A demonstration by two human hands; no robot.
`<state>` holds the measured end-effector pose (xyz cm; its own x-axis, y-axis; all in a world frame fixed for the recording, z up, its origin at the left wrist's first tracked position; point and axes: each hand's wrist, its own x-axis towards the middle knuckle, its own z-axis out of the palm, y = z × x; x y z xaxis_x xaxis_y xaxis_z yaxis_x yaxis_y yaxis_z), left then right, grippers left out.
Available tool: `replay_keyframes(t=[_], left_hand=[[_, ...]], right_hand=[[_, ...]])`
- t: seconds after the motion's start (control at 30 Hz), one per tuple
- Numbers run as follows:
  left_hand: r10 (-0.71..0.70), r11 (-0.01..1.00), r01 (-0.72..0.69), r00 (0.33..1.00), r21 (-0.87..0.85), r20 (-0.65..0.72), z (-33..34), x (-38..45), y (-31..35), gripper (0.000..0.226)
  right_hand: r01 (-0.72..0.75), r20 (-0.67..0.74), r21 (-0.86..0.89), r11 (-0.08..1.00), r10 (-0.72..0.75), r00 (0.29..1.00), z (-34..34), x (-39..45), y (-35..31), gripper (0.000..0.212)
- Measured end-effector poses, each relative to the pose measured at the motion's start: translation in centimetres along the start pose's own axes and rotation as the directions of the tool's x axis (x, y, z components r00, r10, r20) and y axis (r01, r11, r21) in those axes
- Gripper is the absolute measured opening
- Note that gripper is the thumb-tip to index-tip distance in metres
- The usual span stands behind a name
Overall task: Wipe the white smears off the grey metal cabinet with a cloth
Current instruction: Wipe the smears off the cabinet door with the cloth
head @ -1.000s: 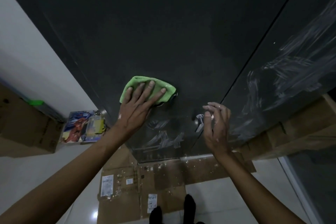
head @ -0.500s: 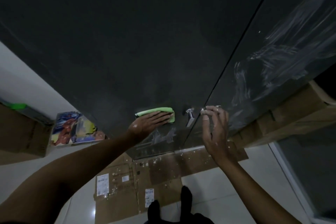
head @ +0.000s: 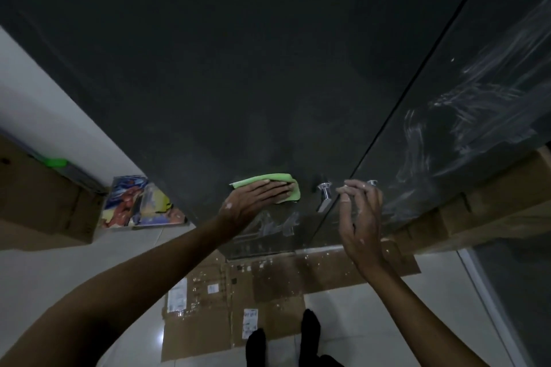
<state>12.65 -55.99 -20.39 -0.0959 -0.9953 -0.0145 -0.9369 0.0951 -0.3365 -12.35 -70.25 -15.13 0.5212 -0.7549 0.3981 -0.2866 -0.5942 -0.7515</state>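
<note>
Two hands work at the grey metal cabinet (head: 238, 68). Left hand (head: 256, 199) presses flat, fingers straight, on a green cloth (head: 268, 180) against the left door, just above white smears (head: 277, 223). Right hand (head: 359, 217), fingers loosely curled, sits at the door edge near a chrome handle (head: 324, 194); what it grips cannot be told. More smears (head: 477, 116) streak the right door. Flattened cardboard (head: 268, 283) covers the floor.
</note>
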Motion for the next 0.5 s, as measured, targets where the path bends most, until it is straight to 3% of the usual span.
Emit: replay_keyframes(t=[0.1, 0.17, 0.27, 0.37, 0.43, 0.5], left_hand=[[-0.043, 0.997, 0.051, 0.992, 0.064, -0.118, -1.1, -4.0, -3.5, 0.099], [-0.087, 0.981, 0.118, 0.977, 0.156, -0.194, -2.6, -6.2, -5.7, 0.093], [-0.178, 0.962, 0.227, 0.942, 0.15, -0.283, -5.6, -7.9, -7.6, 0.086], [-0.32, 0.921, 0.377, 0.878, 0.103, -0.357, -9.3, -7.3, -8.6, 0.092], [-0.397, 0.894, 0.448, 0.82, 0.029, -0.413, -11.9, -6.1, -9.1, 0.114], [-0.415, 0.881, 0.474, 0.76, -0.011, -0.5, -14.3, -4.5, -9.5, 0.121]], right_hand=[[-0.011, -0.033, 0.015, 1.0, 0.012, 0.999, 0.0, 0.8, 0.0, 0.021], [-0.004, -0.053, 0.035, 0.999, 0.006, 0.999, 0.3, 1.1, -0.8, 0.023], [0.041, -0.083, 0.046, 0.998, -0.037, 0.996, 1.4, 1.3, -2.8, 0.023], [0.067, -0.081, 0.047, 0.997, -0.063, 0.995, 2.3, 1.6, -4.9, 0.028], [0.076, -0.099, 0.064, 0.995, -0.069, 0.993, 2.3, 2.0, -6.1, 0.029], [0.095, -0.135, 0.066, 0.993, -0.086, 0.987, 2.0, 2.3, -6.9, 0.029]])
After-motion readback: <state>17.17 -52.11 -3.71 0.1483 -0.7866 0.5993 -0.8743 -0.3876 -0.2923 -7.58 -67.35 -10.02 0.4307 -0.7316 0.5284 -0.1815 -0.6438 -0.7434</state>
